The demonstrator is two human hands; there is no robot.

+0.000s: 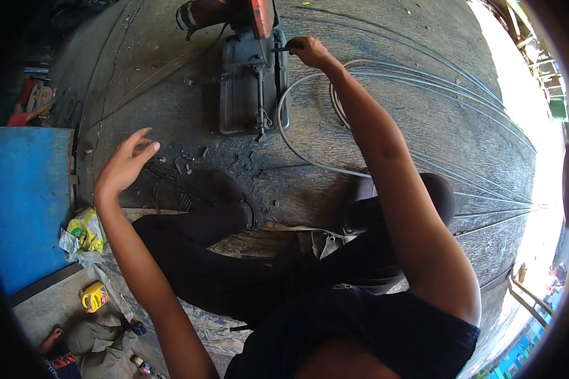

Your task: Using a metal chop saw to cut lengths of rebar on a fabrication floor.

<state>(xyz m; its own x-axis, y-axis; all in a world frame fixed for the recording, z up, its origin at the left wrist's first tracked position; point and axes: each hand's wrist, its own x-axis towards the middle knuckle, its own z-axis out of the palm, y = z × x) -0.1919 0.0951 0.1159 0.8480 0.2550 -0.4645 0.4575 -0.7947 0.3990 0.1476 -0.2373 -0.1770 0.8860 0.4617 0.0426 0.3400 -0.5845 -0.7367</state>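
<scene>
A cut-off saw with a grey metal base (236, 115) and a red blade guard (263, 18) stands on the floor ahead of me. My right hand (310, 52) reaches out to the right side of its blade. Its fingers are closed on a short dark metal piece (281, 49), whose left end lies close to the blade. On the base, a clamp with a long screw (260, 95) runs toward me. My left hand (126, 163) hovers over the floor left of the saw, fingers apart and holding nothing. Short cut metal pieces (188, 168) lie scattered beyond it to the right.
Long metal rods (423, 82) curve across the floor at the right, some looping under my right arm. A blue panel (28, 202) stands at the left, near a yellow container (95, 297). Another person (95, 341) sits at the lower left; another's arm (28, 117) shows farther up.
</scene>
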